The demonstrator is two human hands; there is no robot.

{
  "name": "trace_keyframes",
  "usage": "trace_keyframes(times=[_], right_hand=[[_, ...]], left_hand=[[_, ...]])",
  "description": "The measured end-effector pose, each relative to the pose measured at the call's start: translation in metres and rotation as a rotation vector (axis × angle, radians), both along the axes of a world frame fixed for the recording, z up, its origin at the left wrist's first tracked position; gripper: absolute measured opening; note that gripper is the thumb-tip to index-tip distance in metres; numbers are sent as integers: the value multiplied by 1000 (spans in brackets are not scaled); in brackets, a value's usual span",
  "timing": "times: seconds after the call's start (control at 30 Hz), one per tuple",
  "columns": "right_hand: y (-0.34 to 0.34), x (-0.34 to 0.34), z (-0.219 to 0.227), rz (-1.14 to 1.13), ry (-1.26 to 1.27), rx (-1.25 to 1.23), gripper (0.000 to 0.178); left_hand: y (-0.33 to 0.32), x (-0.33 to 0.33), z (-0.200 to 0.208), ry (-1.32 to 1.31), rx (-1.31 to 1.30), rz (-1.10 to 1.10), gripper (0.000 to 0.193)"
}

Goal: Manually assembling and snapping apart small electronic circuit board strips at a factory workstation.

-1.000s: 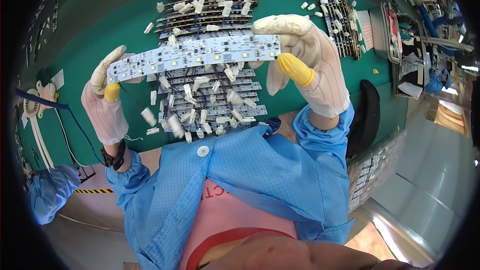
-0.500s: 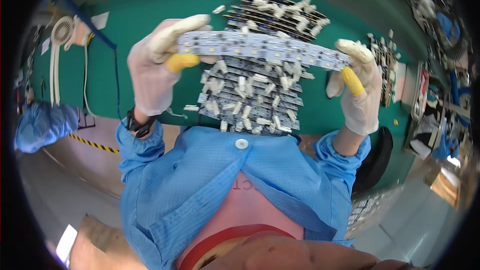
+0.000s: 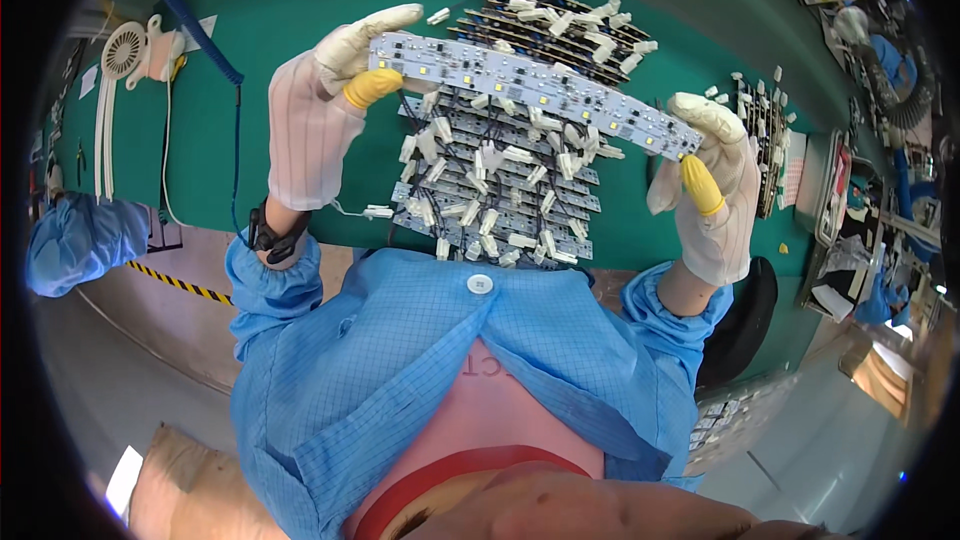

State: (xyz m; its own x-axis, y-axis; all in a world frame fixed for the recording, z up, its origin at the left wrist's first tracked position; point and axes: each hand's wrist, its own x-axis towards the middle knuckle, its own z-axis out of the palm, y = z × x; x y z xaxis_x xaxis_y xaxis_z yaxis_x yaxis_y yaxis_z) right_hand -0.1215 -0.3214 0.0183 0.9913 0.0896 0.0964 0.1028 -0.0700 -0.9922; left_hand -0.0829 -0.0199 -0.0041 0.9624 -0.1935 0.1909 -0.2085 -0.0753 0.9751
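Observation:
Between my two gloved hands I hold a long white LED circuit board, raised above the bench, its right end lower than its left. My left hand pinches the left end, a yellow cover on the thumb. At the right end my right hand grips the board, its thumb also in yellow. Small square yellow LEDs line the lower edge. Beneath lies a stack of similar LED boards with white connectors on dark wires, partly hidden by the held board. Beyond it sits another stack of boards, edges showing.
A green mat covers the bench. White connectors on boards form another pile at the right. On the left are a small fan and a coiled blue cord. Another person's blue sleeve shows at far left.
The held board has tilted: its left end rose and its right end dropped slightly. Both hands keep their hold on its ends.

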Motion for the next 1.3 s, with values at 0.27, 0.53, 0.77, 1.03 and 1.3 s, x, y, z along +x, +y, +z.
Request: trace_keyframes(times=[0.27,0.53,0.77,1.03,1.3], right_hand=[[-14,6,-3,4,19,-82,57],[-1,-8,14,119,138,115,76],[2,-1,10,90,47,60,50],[-8,15,-7,-60,126,-231,65],[-8,-2,4,-27,92,-287,74]], left_hand=[[0,-7,-1,-105,-52,-89,52],[-5,5,-2,-29,432,215,35],[-3,10,-15,-196,225,147,47],[-6,-2,-11,-115,-71,-84,56],[4,7,-41,-165,229,194,23]])
